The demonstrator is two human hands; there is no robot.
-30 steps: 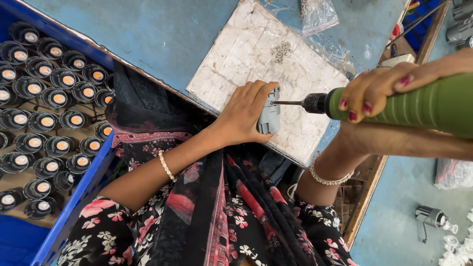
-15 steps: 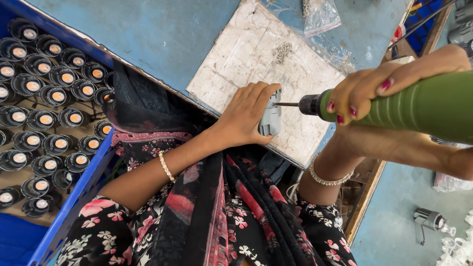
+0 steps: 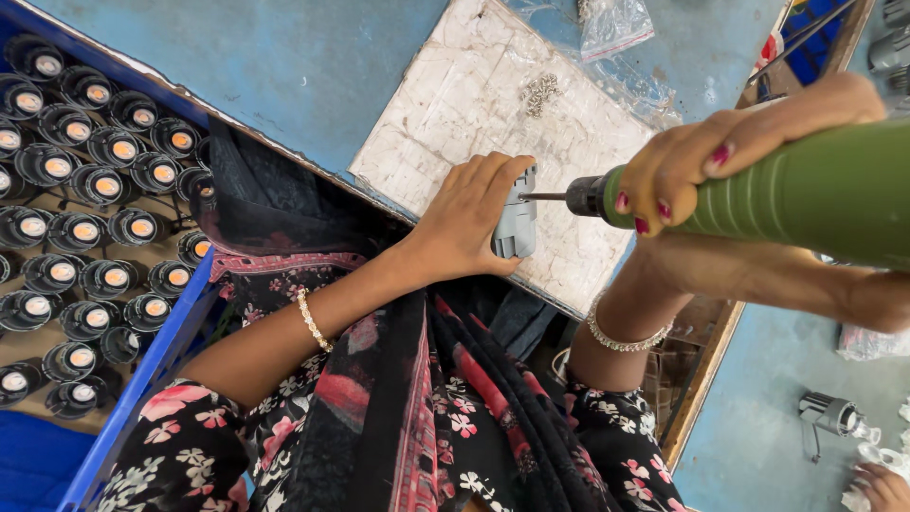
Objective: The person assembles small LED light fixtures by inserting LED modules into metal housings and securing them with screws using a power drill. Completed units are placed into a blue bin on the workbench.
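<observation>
My left hand (image 3: 466,220) grips a small grey housing part (image 3: 517,226) and holds it upright on a worn white work board (image 3: 474,104). My right hand (image 3: 735,152) is wrapped around a green electric screwdriver (image 3: 806,194). Its thin bit (image 3: 542,196) points left and touches the top of the grey part. A small heap of screws (image 3: 541,92) lies on the board above my left hand.
A blue crate (image 3: 142,370) at the left holds several round black parts (image 3: 85,190) with pale centres. Clear plastic bags (image 3: 616,28) lie at the top of the blue table (image 3: 284,57). A silver fitting (image 3: 829,415) and another person's fingers (image 3: 882,485) show at the bottom right.
The screwdriver has shifted slightly left and its bit now sits against the grey part. My left hand keeps the part in the same place.
</observation>
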